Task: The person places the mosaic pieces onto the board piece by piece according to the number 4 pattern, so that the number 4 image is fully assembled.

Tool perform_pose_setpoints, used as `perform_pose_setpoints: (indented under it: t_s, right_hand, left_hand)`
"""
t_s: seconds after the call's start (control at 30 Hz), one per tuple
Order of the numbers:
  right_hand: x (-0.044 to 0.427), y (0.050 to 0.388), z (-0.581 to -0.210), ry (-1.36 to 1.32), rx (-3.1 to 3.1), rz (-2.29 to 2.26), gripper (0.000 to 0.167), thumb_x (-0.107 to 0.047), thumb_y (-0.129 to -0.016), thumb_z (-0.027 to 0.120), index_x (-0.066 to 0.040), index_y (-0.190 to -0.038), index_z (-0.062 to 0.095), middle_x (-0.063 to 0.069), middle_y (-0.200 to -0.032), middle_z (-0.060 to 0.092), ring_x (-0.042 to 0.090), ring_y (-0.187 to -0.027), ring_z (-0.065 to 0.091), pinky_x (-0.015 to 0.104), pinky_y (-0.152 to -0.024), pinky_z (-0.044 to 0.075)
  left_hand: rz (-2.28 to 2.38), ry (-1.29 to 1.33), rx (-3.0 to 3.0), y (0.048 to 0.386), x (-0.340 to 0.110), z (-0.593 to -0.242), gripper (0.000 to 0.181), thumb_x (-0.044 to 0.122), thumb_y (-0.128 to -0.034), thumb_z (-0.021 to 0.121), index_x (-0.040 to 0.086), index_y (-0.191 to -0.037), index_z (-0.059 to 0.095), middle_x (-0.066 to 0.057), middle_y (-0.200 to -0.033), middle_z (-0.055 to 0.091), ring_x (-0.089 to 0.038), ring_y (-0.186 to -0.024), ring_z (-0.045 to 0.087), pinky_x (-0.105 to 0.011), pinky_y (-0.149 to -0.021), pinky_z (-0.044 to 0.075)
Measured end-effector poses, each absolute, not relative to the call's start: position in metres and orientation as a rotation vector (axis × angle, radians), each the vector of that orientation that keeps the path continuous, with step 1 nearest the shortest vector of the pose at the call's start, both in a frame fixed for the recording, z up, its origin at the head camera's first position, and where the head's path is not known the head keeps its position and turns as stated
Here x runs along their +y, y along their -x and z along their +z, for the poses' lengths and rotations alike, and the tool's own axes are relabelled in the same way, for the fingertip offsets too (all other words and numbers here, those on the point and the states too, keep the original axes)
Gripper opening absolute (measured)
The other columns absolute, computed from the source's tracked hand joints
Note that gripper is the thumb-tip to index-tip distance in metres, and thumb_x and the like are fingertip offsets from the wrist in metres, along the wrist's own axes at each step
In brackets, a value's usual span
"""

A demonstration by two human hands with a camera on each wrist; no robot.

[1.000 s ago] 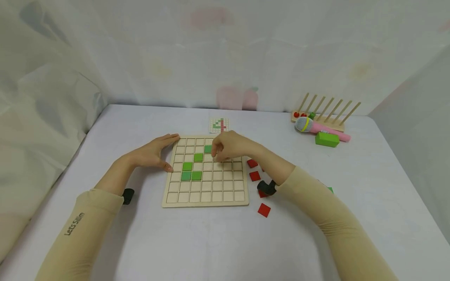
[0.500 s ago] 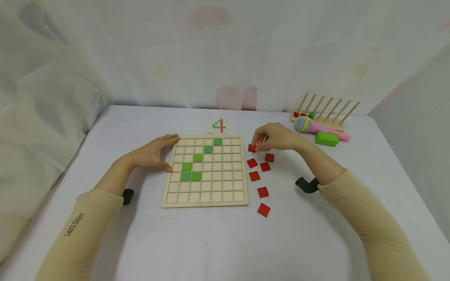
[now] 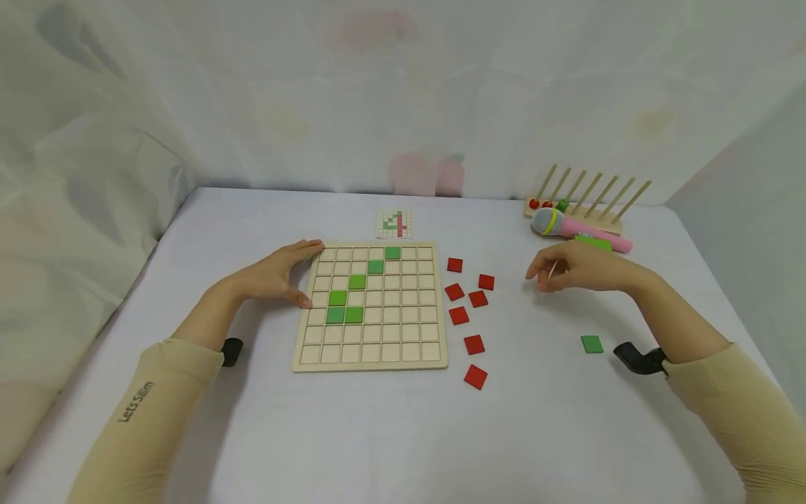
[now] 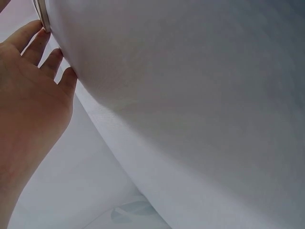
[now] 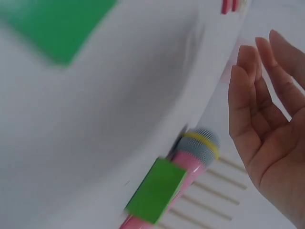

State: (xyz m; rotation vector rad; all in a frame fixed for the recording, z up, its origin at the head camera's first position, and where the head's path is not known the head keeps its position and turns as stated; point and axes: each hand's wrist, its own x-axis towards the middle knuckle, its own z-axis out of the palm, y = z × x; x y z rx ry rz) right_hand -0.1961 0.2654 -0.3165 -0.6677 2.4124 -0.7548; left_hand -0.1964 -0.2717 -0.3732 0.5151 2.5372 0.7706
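Observation:
My left hand [image 3: 267, 276] rests at the left edge of a wooden grid board [image 3: 390, 334], fingers at the upper corner and thumb lower down. In the left wrist view, its fingertips touch near the board's edge [image 4: 44, 19]. Several green tiles sit in the board's squares, including one green tile [image 3: 393, 253] in the top row. Over the table to the right hovers my right hand [image 3: 582, 266], fingers loosely bent, nothing held in the right wrist view. Below it lies a loose green tile [image 3: 592, 344]. Between hand and board are several scattered red tiles [image 3: 474, 344].
Behind the board lies a small pattern card [image 3: 395, 225]. At the back right are a pink toy microphone [image 3: 582, 229], a green block [image 5: 157, 191] and a wooden rack with pegs [image 3: 604, 218]. A white cloth backdrop borders the table.
My right hand has moved right from over the board, passing above the red tiles to the right side. The top-row green tile it covered now shows. The left hand stays put.

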Motion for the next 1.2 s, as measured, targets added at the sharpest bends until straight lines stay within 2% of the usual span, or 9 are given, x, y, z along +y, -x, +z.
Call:
perform_pose_setpoints:
  t_s: [0.2, 0.4, 0.57, 0.73, 1.2]
  right_hand:
    - [0.299, 0.182, -0.327, 0.727, 2.313, -0.773, 0.026, -0.018, -0.087, 0.074, -0.016, -0.112, 0.068, 0.002, -0.096, 0.068, 0.009, -0.087, 0.064, 0.022, -0.077, 0.055]
    - [0.319, 0.171, -0.333, 0.767, 2.168, -0.821, 0.033, -0.005, -0.083, 0.072, -0.017, -0.114, 0.070, 0.006, -0.104, 0.067, 0.014, -0.094, 0.060, 0.023, -0.079, 0.056]
    - [0.327, 0.166, -0.338, 0.877, 2.056, -0.863, 0.040, 0.008, -0.081, 0.065, -0.016, -0.112, 0.072, 0.008, -0.101, 0.059, 0.017, -0.091, 0.052, 0.025, -0.073, 0.054]
    - [0.334, 0.160, -0.343, 0.890, 2.020, -0.881, 0.037, 0.006, -0.080, 0.068, -0.014, -0.110, 0.073, 0.009, -0.096, 0.055, 0.019, -0.085, 0.050, 0.025, -0.068, 0.050]
    - [0.338, 0.158, -0.352, 0.928, 2.046, -0.866, 0.032, 0.002, -0.076, 0.073, -0.016, -0.101, 0.076, 0.010, -0.091, 0.048, 0.018, -0.082, 0.047, 0.025, -0.062, 0.045]
  left_hand:
    - [0.776, -0.518, 2.542, 0.196, -0.271, -0.374, 0.118, 0.029, -0.0654, 0.090, 0.006, -0.158, 0.021, -0.016, -0.167, 0.012, -0.042, -0.155, 0.003, -0.066, -0.123, 0.006]
    - [0.778, -0.509, 2.541, 0.194, -0.272, -0.375, 0.117, 0.030, -0.0660, 0.090, 0.007, -0.158, 0.021, -0.016, -0.168, 0.012, -0.042, -0.155, 0.002, -0.066, -0.123, 0.006]
    - [0.773, -0.514, 2.542, 0.195, -0.272, -0.377, 0.117, 0.031, -0.0664, 0.090, 0.008, -0.158, 0.021, -0.015, -0.168, 0.012, -0.042, -0.156, 0.003, -0.066, -0.123, 0.006]
    - [0.763, -0.519, 2.541, 0.197, -0.272, -0.376, 0.117, 0.032, -0.0668, 0.090, 0.008, -0.158, 0.020, -0.015, -0.168, 0.011, -0.041, -0.156, 0.003, -0.065, -0.123, 0.007]
    - [0.739, -0.500, 2.542, 0.196, -0.271, -0.374, 0.116, 0.032, -0.0678, 0.089, 0.010, -0.158, 0.021, -0.013, -0.168, 0.011, -0.039, -0.156, 0.003, -0.064, -0.124, 0.007]
